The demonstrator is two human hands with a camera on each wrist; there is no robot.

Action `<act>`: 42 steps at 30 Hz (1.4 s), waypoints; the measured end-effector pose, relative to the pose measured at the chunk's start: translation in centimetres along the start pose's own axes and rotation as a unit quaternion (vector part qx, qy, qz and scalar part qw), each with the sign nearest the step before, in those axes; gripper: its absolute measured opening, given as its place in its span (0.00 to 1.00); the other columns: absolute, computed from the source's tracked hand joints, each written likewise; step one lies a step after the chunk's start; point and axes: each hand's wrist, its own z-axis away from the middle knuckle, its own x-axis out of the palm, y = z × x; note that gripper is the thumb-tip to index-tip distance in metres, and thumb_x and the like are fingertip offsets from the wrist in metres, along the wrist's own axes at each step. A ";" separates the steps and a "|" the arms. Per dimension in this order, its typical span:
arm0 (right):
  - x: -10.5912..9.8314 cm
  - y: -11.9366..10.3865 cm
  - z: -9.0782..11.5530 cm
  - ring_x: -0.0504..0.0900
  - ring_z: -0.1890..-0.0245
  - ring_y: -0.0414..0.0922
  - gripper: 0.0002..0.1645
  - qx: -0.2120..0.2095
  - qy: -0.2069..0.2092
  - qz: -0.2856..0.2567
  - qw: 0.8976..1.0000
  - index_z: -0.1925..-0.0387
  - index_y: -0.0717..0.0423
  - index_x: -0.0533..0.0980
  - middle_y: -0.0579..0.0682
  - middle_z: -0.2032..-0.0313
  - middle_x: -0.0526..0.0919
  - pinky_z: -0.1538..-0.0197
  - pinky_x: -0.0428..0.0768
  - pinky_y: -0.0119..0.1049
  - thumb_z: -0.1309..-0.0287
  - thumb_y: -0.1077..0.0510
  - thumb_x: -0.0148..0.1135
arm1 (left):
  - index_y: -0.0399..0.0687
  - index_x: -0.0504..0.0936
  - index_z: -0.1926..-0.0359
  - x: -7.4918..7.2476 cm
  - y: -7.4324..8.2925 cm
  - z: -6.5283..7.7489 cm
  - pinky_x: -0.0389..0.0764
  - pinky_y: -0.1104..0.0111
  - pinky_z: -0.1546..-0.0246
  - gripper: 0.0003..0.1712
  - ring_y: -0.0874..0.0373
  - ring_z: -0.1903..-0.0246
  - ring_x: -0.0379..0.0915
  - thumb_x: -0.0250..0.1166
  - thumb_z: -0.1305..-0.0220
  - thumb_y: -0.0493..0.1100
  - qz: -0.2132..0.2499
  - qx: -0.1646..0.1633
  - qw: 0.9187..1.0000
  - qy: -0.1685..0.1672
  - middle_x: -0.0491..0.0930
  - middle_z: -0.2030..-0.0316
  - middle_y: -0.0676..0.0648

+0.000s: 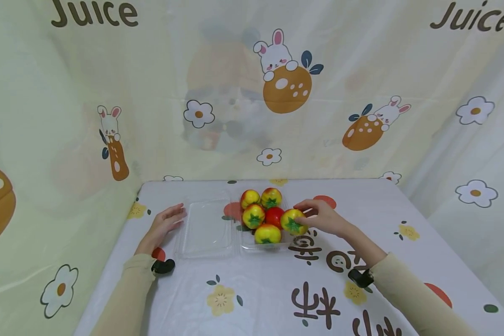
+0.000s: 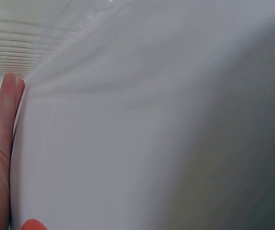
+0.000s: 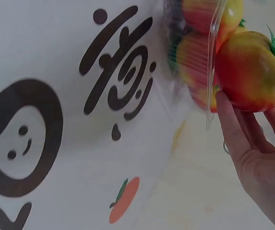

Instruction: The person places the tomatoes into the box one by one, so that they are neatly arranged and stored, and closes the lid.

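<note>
The left hand (image 1: 164, 227), fingers extended and gripping nothing, lies at the left edge of a flat clear plastic lid (image 1: 208, 229); fingertip contact I cannot tell. The right hand (image 1: 325, 218) grasps a round, glossy red-and-yellow fruit with green leaves (image 1: 290, 219) between thumb and fingers. That fruit, with no marked long axis, lies left of the right palm, at the right rim of a clear plastic tray (image 1: 252, 247). Farther left, inside it, sit five more fruits (image 1: 253, 215), one showing only red. Beyond hangs a cream rabbit-printed cloth (image 1: 231, 163).

"Juice" (image 1: 97, 14) x2 on wall cloth (image 1: 361, 56); brown chars (image 1: 305, 302) on tblcloth (image 1: 185, 298).
</note>
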 end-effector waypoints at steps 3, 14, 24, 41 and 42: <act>0.8 -0.3 -0.3 0.80 0.54 0.55 0.23 -0.004 -0.005 0.008 1.000 0.45 0.61 0.78 0.57 0.50 0.81 0.55 0.83 0.35 0.40 0.55 0.68 | 0.43 0.59 0.25 0.0 0.0 0.0 0.63 0.55 0.32 0.33 0.46 0.30 0.57 0.57 0.26 0.44 0.003 0.000 1.000 0.001 0.58 0.27 0.39; 2.3 -1.0 -0.7 0.79 0.52 0.57 0.25 -0.059 -0.021 0.036 0.997 0.42 0.62 0.76 0.59 0.48 0.80 0.51 0.82 0.43 0.41 0.61 0.66 | 0.43 0.58 0.25 0.0 0.1 0.2 0.63 0.55 0.32 0.33 0.46 0.30 0.57 0.57 0.26 0.45 0.007 0.003 1.000 -0.005 0.58 0.27 0.39; 3.3 0.5 -0.3 0.78 0.45 0.57 0.24 -0.043 -0.012 0.013 0.999 0.42 0.59 0.75 0.57 0.45 0.81 0.42 0.74 0.62 0.41 0.62 0.66 | 0.43 0.60 0.26 0.1 -0.3 -0.1 0.67 0.59 0.34 0.33 0.47 0.30 0.58 0.58 0.27 0.45 0.002 0.000 1.000 -0.002 0.59 0.27 0.40; 4.1 1.6 0.3 0.78 0.45 0.56 0.35 -0.069 0.024 0.086 0.994 0.42 0.54 0.71 0.55 0.47 0.81 0.44 0.77 0.59 0.54 0.62 0.71 | 0.42 0.60 0.26 0.2 0.0 0.0 0.72 0.69 0.39 0.33 0.48 0.31 0.59 0.57 0.27 0.44 0.006 0.003 1.000 0.003 0.60 0.27 0.40; 4.2 1.6 0.3 0.78 0.45 0.56 0.37 -0.077 0.018 0.091 0.993 0.39 0.55 0.71 0.56 0.46 0.81 0.44 0.77 0.59 0.54 0.62 0.72 | 0.42 0.59 0.26 0.2 0.0 0.0 0.72 0.68 0.38 0.33 0.47 0.31 0.59 0.58 0.27 0.44 0.007 0.003 1.000 0.003 0.59 0.27 0.40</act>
